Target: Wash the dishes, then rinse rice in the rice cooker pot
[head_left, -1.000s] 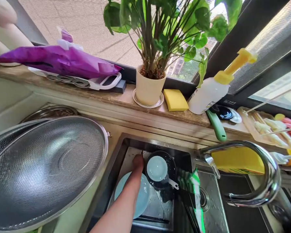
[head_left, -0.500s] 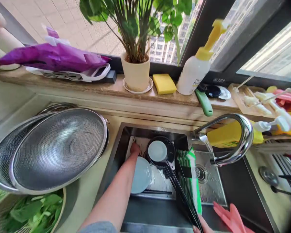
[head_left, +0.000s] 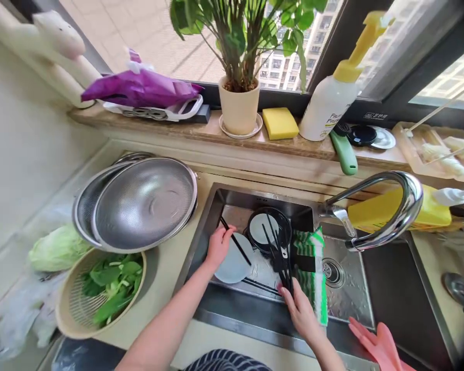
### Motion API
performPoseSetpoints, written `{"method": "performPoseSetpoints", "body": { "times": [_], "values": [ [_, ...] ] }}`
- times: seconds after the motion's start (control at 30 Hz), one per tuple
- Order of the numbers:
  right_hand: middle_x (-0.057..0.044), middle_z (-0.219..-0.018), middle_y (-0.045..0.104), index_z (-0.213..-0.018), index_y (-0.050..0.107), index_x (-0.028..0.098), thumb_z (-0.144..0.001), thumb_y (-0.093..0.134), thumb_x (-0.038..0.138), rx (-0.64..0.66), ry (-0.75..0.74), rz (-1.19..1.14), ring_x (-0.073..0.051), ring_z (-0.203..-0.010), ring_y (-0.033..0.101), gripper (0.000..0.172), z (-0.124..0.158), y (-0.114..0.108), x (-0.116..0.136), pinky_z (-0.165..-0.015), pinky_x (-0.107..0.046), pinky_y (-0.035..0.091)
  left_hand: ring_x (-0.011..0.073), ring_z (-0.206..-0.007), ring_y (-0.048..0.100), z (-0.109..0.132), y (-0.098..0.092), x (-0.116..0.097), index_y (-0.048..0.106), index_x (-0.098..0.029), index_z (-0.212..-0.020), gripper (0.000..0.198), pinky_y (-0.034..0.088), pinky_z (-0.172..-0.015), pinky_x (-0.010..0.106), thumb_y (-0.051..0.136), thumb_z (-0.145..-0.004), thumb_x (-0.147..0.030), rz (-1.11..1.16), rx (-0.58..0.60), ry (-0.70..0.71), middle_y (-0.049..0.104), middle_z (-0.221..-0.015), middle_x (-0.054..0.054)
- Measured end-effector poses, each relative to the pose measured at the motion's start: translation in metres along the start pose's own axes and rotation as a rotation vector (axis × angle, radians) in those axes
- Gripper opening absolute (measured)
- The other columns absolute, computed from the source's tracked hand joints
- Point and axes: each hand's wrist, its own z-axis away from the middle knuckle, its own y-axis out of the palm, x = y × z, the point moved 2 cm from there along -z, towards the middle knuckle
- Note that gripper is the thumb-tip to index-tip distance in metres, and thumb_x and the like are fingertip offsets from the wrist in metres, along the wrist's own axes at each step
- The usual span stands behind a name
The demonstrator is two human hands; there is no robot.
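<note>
hand and utensil status at the sink

head view. the sink [head_left: 255, 198] carries all the items in hand. the left hand [head_left: 218, 245] is at the left wall of the sink, fingers curled narrow around the upper part of a diagonal chopstick [head_left: 242, 252]. whether this is one stick or a pair cannot be told. the stick's lower end crosses the pale plate [head_left: 232, 268], which lies flat on the sink floor just beside that hand.

the right hand [head_left: 301, 312] is at the front edge of the sink, fingers closed on the near ends of the chopstick bundle [head_left: 280, 252]. the bundle's far ends fan out over the black bowl [head_left: 284, 232] at the back wall. judged from the grip, pinching one end keeps the sticks together.

a striped cloth [head_left: 313, 268] lies just right of the bundle, near the drain. the faucet [head_left: 390, 206] arches over the right side of the sink. a pink glove [head_left: 375, 345] rests at the front right corner. steel colanders [head_left: 147, 201] sit stacked on the counter left of the sink, with a basket of greens [head_left: 100, 288] in front of them.
</note>
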Motion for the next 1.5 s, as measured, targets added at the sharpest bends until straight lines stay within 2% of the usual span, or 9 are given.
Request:
{"method": "performPoseSetpoints", "body": {
  "times": [0.13, 0.3, 0.43, 0.57, 0.67, 0.83, 1.0, 1.2, 1.5],
  "values": [
    [-0.014, -0.117, 0.063, -0.119, 0.051, 0.016, -0.084, 0.041, 0.05, 0.237, -0.13, -0.031, -0.024, -0.111, 0.058, 0.049, -0.019, 0.034, 0.025, -0.098, -0.036, 0.043, 0.0129, -0.058, 0.057, 0.043, 0.007, 0.018, 0.068, -0.015, -0.089, 0.037, 0.044, -0.055, 0.023, 0.045, -0.084, -0.045, 0.156, -0.024, -0.138, 0.066, -0.072, 0.003],
    [-0.004, -0.088, 0.067, -0.099, 0.048, 0.021, -0.087, 0.04, 0.054, 0.607, -0.037, -0.266, -0.019, -0.073, 0.064, 0.036, -0.005, 0.059, 0.03, -0.067, -0.03, 0.049, 0.0129, -0.065, 0.056, 0.058, 0.016, 0.032, 0.064, -0.015, -0.086, 0.04, 0.042, -0.056, 0.022, 0.048, -0.081, -0.051, 0.302, -0.153, -0.234, 0.064, -0.078, 0.004],
    [0.003, -0.073, 0.06, -0.092, 0.046, 0.021, -0.082, 0.053, 0.053, 0.645, -0.048, -0.402, -0.013, -0.057, 0.056, 0.034, 0.003, 0.059, 0.028, -0.063, -0.028, 0.044, 0.0156, -0.079, 0.059, 0.078, 0.016, 0.033, 0.062, -0.016, -0.098, 0.051, 0.045, -0.063, 0.023, 0.047, -0.08, -0.062, 0.421, -0.18, -0.286, 0.066, -0.092, 0.007],
    [0.003, -0.07, 0.058, -0.092, 0.048, 0.021, -0.08, 0.054, 0.056, 0.633, -0.056, -0.412, -0.013, -0.056, 0.053, 0.038, 0.001, 0.068, 0.028, -0.061, -0.029, 0.042, 0.0186, -0.08, 0.064, 0.109, 0.028, 0.03, 0.062, -0.016, -0.105, 0.069, 0.05, -0.066, 0.03, 0.031, -0.081, -0.073, 0.575, -0.016, -0.333, 0.068, -0.096, 0.011],
    [0.002, -0.073, 0.059, -0.108, 0.048, 0.021, -0.082, 0.052, 0.054, 0.683, -0.097, -0.373, -0.015, -0.06, 0.055, 0.042, -0.005, 0.075, 0.033, -0.061, -0.03, 0.045, 0.0193, -0.065, 0.063, 0.125, 0.046, 0.025, 0.066, -0.013, -0.094, 0.061, 0.05, -0.058, 0.032, 0.061, -0.068, -0.068, 0.667, 0.204, -0.327, 0.07, -0.083, 0.011],
    [-0.005, -0.102, 0.065, -0.113, 0.056, 0.02, -0.092, 0.039, 0.045, 0.626, -0.301, 0.132, -0.019, -0.096, 0.06, 0.037, -0.044, 0.059, 0.023, -0.083, -0.031, 0.047, 0.0183, -0.076, 0.064, 0.117, 0.049, 0.014, 0.061, -0.015, -0.081, 0.048, 0.049, -0.076, 0.032, 0.062, -0.071, -0.062, 0.731, 0.046, -0.225, 0.069, -0.078, 0.008],
    [-0.02, -0.102, 0.068, -0.097, 0.067, 0.01, -0.086, 0.05, 0.023, 0.527, -0.089, 0.848, -0.031, -0.099, 0.064, 0.024, -0.079, 0.062, -0.039, -0.083, -0.041, 0.048, 0.014, -0.068, 0.058, 0.114, 0.006, 0.006, 0.058, -0.018, -0.077, 0.037, 0.045, -0.078, 0.029, 0.066, -0.072, -0.054, 0.648, -0.12, -0.071, 0.062, -0.062, -0.002],
    [-0.02, -0.107, 0.068, -0.097, 0.07, 0.01, -0.078, 0.045, 0.0, 0.605, -0.124, 1.073, -0.031, -0.104, 0.064, 0.033, -0.078, 0.116, -0.083, -0.086, -0.039, 0.05, 0.014, -0.069, 0.056, 0.136, -0.021, 0.018, 0.062, -0.019, -0.086, 0.031, 0.042, -0.074, 0.027, 0.057, -0.081, -0.049, 0.447, -0.201, -0.017, 0.062, -0.067, -0.002],
    [-0.025, -0.105, 0.067, -0.105, 0.066, 0.01, -0.085, 0.035, 0.005, 0.626, -0.291, 1.245, -0.033, -0.098, 0.066, 0.037, -0.081, 0.131, -0.088, -0.079, -0.043, 0.053, 0.0132, -0.061, 0.055, 0.135, 0.008, 0.04, 0.06, -0.018, -0.082, 0.036, 0.044, -0.068, 0.028, 0.06, -0.075, -0.053, 0.585, -0.124, -0.122, 0.057, -0.063, -0.001]
  ]
}}
